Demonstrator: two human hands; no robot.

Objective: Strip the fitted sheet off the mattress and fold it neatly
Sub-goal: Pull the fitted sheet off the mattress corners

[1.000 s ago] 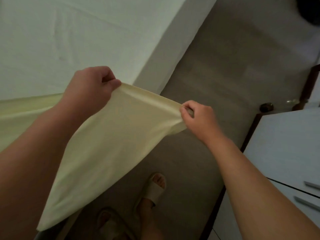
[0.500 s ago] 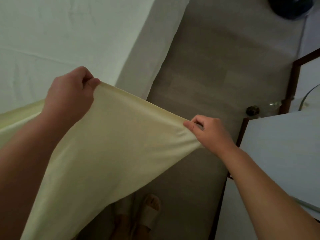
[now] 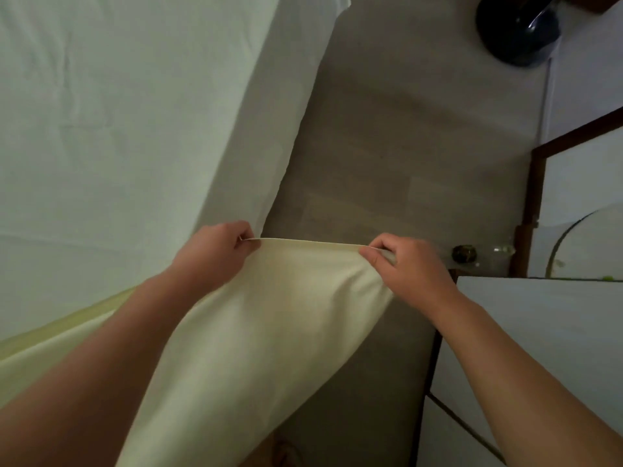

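Head view, single frame.

Fitted sheet [image 3: 269,332]: pale yellow, plain. Its upper hem is drawn straight between the two hands near frame centre, running 9 to 3 o'clock.

Left hand [image 3: 215,254]: at the hem's 9 o'clock end. Fingers [image 3: 242,235] are curled toward the palm and the thumb tip is pressed against them, pinching the hem.

Right hand [image 3: 408,267]: at the 3 o'clock end. The fingers are bunched and curled, with a small gather of cloth nipped between thumb and fingertips [image 3: 377,256].

From the fingers the cloth falls toward 7 o'clock, passing behind the left forearm. A strip of it lies along the mattress [image 3: 118,129] edge at 8 o'clock.

The mattress is white and fills 9 to 12 o'clock; its side face stands just beyond the left hand.

Grey floor [image 3: 404,146] lies under the held hem. A white cabinet [image 3: 539,332] is at 4 o'clock and a dark round object [image 3: 515,28] at 1 o'clock.
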